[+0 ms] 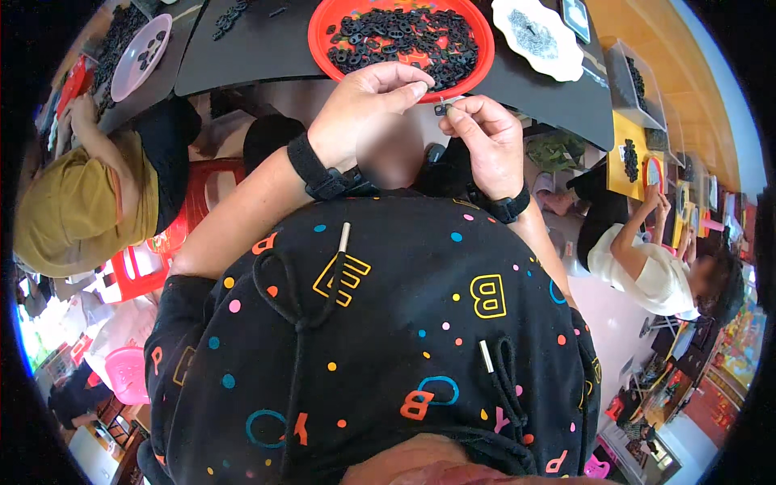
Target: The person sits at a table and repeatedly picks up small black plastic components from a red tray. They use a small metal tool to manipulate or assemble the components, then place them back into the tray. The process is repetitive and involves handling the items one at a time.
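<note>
My left hand (pixel 368 109) and my right hand (pixel 485 137) meet just below the near rim of a red round tray (pixel 319 24) full of small black rings. Between the fingertips of both hands sits one small dark part (pixel 440 107), pinched from either side. Each wrist wears a black band. The tray stands on a dark table (pixel 259 48). My black top with coloured letters and dots fills the lower middle of the view.
A white scalloped plate (pixel 540 36) of small grey parts lies right of the tray. A pale bowl (pixel 139 56) with black rings stands at far left by a seated person in a mustard hood (pixel 73 210). Another person in white (pixel 647 267) works at right. Red stools (pixel 153 259) stand below.
</note>
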### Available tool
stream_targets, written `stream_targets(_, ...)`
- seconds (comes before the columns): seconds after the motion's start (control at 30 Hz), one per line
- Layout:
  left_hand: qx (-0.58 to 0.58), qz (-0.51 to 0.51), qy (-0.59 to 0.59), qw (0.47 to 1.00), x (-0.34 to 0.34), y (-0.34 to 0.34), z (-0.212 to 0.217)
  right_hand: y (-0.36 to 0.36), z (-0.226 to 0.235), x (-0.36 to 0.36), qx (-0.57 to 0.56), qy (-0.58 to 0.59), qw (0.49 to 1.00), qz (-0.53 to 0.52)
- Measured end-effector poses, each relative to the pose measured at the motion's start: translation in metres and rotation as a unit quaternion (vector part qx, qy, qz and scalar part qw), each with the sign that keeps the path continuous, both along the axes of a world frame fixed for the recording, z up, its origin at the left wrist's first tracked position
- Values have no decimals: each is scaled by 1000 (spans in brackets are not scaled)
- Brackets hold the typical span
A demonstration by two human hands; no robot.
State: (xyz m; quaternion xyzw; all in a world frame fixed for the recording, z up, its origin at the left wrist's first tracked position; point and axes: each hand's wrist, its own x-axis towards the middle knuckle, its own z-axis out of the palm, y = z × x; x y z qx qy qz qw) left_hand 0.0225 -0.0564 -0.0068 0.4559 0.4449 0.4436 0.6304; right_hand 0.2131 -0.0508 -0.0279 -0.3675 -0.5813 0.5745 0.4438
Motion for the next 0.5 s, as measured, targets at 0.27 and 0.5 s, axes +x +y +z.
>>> stream_targets(0.27, -74, -37, -266, 960, -4, 7, -14, -2, 2, -1, 13, 19, 1000, 11)
stream_targets(0.5, -89, -38, -317, 944, -3, 13, -18, -5, 5, -4, 8, 22, 1000, 2)
